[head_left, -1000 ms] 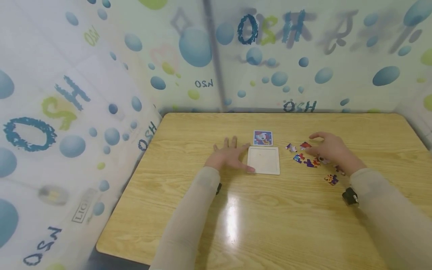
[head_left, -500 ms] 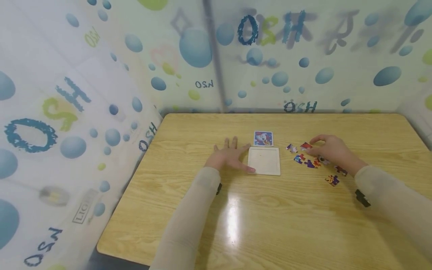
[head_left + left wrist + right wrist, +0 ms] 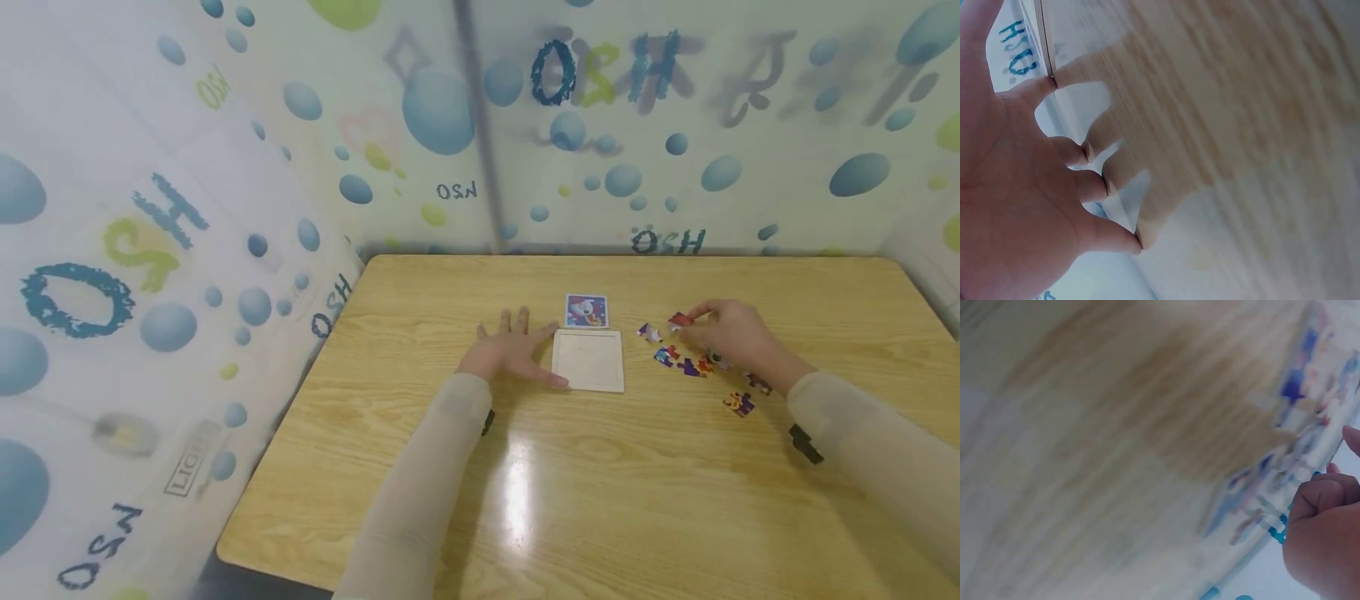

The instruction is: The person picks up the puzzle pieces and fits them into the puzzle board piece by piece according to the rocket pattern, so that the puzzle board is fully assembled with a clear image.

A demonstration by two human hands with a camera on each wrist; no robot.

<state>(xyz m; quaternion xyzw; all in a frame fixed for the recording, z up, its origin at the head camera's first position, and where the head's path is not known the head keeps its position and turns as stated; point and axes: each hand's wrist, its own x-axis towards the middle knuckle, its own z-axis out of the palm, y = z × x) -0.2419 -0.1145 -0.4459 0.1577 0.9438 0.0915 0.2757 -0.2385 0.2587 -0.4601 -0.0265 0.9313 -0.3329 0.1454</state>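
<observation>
My left hand [image 3: 510, 348] lies spread on the table, with its thumb and index fingertips at the left edge of a square, pale puzzle tray [image 3: 588, 360]. In the left wrist view the left hand [image 3: 1029, 181] has its fingertips down on the wood. To the right, my right hand [image 3: 733, 332] pinches a red puzzle piece [image 3: 680, 321] between thumb and fingers. Several colourful jigsaw pieces lie around and partly under that hand, among them a blue-and-red piece [image 3: 664, 357], a purple piece [image 3: 690, 367] and a white-and-purple piece [image 3: 648, 332].
A small square picture card [image 3: 587, 311] with a cartoon figure lies just behind the tray. An orange-and-purple piece [image 3: 739, 404] sits nearest the front, by the right wrist. The wooden table [image 3: 600, 500] meets a patterned curtain [image 3: 622, 179] at its back edge.
The right thumb and fingers have closed on the red piece, which has shifted slightly. The right forearm moved a little to the right early on. The left hand has stayed in place.
</observation>
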